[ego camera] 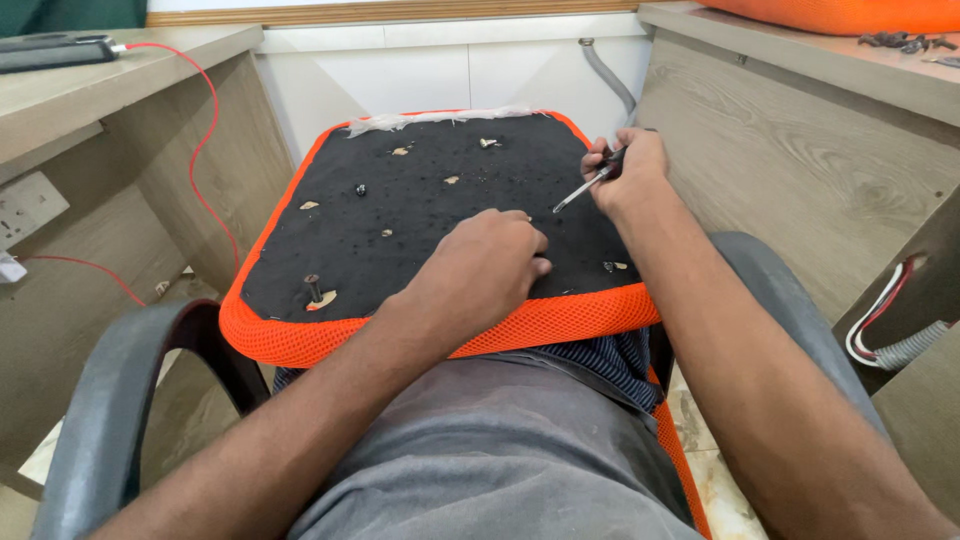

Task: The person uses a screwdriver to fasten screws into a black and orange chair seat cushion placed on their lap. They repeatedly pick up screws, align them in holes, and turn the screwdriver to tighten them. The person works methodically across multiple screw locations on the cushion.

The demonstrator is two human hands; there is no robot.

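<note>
An upturned chair seat cushion (pixel 420 210) with a black underside and orange mesh rim rests on my lap. My left hand (pixel 480 265) lies palm down on the black fabric near its front edge. Above the cushion's right side, my right hand (pixel 625 170) grips a screwdriver (pixel 585 188); the metal tip points down-left at the fabric just beyond my left fingers. A bolt (pixel 314 288) stands upright at the cushion's front left corner. A small dark screw (pixel 361 189) lies further back.
Wooden desks flank me on the left (pixel 120 60) and right (pixel 800 130). A red cable (pixel 205 130) hangs down the left desk beside a wall socket (pixel 25 205). Grey chair armrests (pixel 110 400) sit on both sides. Loose screws (pixel 900 42) lie on the right desk.
</note>
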